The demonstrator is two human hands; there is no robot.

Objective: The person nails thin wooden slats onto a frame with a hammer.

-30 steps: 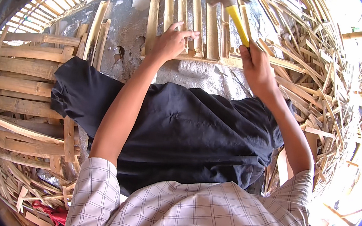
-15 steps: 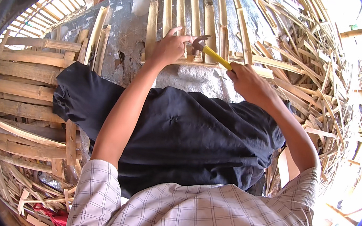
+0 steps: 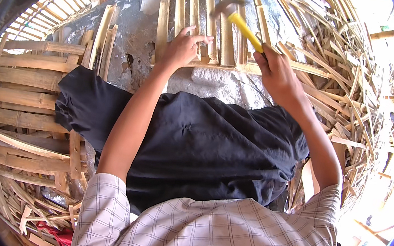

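Note:
My right hand (image 3: 280, 76) is closed round the yellow handle of a claw hammer (image 3: 247, 31). The brown metal head hangs raised over a row of bamboo slats (image 3: 227, 39), slightly blurred. My left hand (image 3: 182, 48) rests on the near part of these slats, fingers stretched out and apart; nothing shows in them, though their undersides are hidden. The slats lie side by side, pointing away from me, their near ends on a bamboo crosspiece (image 3: 242, 69).
Dark cloth (image 3: 204, 143) covers my lap. A slatted bamboo panel (image 3: 29, 99) stands at the left, with two loose bamboo pieces (image 3: 100, 39) beside it. Thin bamboo strips (image 3: 342, 86) are heaped at the right. A pale block (image 3: 211, 77) lies below the crosspiece.
The hammer has risen up and away from the slats' near ends beside my left fingers. My right hand has lifted with it, while my left hand has barely moved.

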